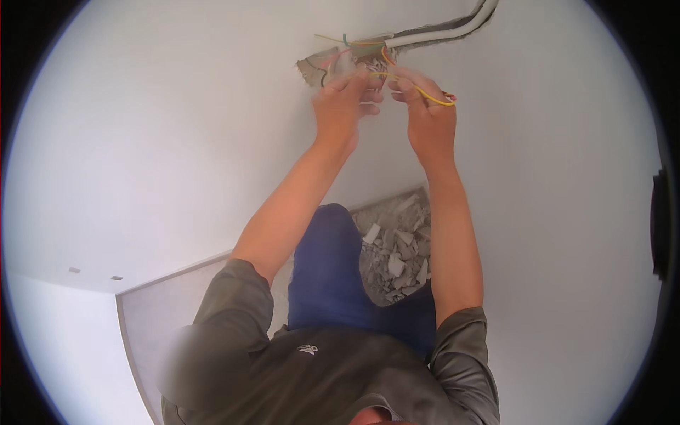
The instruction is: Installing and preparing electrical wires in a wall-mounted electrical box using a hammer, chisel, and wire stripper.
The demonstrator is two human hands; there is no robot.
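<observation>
– Where's the thin yellow wire (433, 98)?
– Far, by the rough grey wall hole (309, 69). Right hand (428, 117) pinches it; left hand (340, 103), can't tell.
– All done?
– White bent pipe (453, 32) is in; loose wire ends (345, 40) seem left.

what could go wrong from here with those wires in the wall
Shock, perhaps: the left hand and right hand are bare around the yellow wire, and the picture cannot show whether it is live.
A scrape is possible, since the left hand is close to the ragged wall opening.
A stumble might happen too: broken rubble lies near the legs.
</observation>
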